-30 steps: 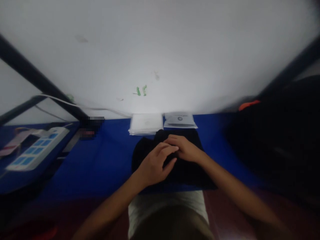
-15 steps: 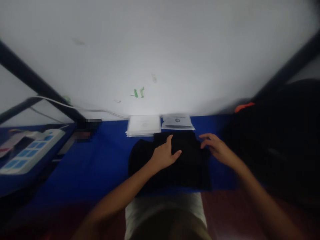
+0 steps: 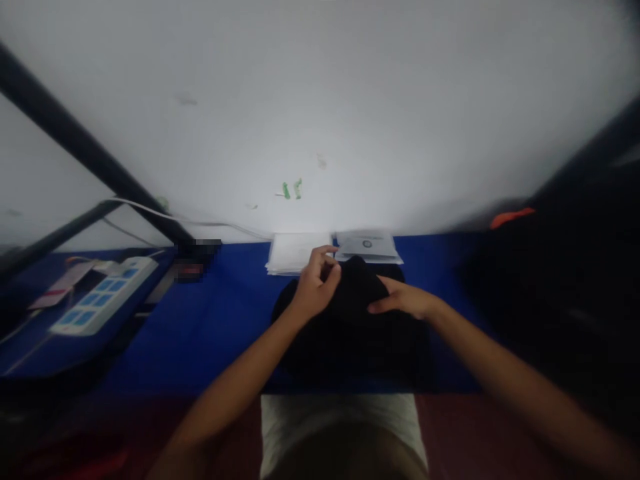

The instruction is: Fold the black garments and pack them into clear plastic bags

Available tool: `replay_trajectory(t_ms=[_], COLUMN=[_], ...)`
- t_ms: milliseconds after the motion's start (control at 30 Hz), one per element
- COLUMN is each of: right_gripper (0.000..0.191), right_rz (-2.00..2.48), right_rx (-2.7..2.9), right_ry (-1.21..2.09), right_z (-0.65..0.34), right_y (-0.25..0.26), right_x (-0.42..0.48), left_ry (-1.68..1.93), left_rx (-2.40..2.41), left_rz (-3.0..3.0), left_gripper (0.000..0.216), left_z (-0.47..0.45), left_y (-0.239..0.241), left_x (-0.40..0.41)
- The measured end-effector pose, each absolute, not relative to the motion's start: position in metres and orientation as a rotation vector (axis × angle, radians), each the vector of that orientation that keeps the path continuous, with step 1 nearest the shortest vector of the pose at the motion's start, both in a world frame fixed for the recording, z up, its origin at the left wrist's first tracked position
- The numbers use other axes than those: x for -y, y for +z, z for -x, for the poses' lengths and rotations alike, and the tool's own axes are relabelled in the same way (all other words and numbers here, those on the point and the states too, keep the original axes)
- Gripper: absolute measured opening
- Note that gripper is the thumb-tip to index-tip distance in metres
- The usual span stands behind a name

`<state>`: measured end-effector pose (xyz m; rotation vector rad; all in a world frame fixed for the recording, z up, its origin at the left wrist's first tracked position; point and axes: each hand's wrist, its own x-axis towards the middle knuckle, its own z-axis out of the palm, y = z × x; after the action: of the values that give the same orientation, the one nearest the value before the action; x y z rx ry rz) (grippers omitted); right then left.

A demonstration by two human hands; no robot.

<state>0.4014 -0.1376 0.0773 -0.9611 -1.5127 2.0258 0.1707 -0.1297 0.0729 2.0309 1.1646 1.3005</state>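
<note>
We see the dark black folded cloth garment (image 3: 350, 327) lying on the blue tabletop (image 3: 225, 320) near its front edge. The left hand (image 3: 315, 287) pinches its far fold; the right hand (image 3: 405, 301) rests flat, fingers spread, on top.

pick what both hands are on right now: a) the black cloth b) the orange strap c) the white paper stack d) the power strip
a: the left hand pinches the far edge of the black cloth and the right hand rests flat on it, on the blue table.
</note>
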Motion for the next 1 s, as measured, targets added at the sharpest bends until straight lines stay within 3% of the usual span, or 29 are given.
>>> replay_trajectory(t_ms=[67,167,367,567,767,1000], right_gripper=[0.079,0.079,0.079,0.074,0.057,0.056], right_rz=[0.958,1.004,1.061,1.079,1.052,1.034], right_rx=[1.298,1.114,1.010,0.964,0.872,0.831], right_ry=[2.092,2.138,2.160,2.125,2.071,2.011], right_z=[-0.397,-0.397,-0.403,-0.411,-0.413,-0.376], right_y=[0.067,0.059,0.053,0.047,0.054,0.064], right_x=[0.147,0.162,0.177,0.179,0.178,0.184], left_ry=[1.090,0.441,0.187,0.269,0.335,0.976], left_rx=[-1.311,-1.406,-1.394,-1.486,-1.044,-0.690], left_rz=[-2.343,-2.741,-2.750,-2.740,-2.860,-2.931], left_gripper=[0.020,0.027,0.018,0.034,0.016,0.038], left_z=[-0.137,-0.086,-0.041,-0.055,-0.085,-0.126], left_y=[0.061,0.047,0.038,0.067,0.108,0.094], left_x=[0.102,0.064,0.034,0.068,0.124,0.152])
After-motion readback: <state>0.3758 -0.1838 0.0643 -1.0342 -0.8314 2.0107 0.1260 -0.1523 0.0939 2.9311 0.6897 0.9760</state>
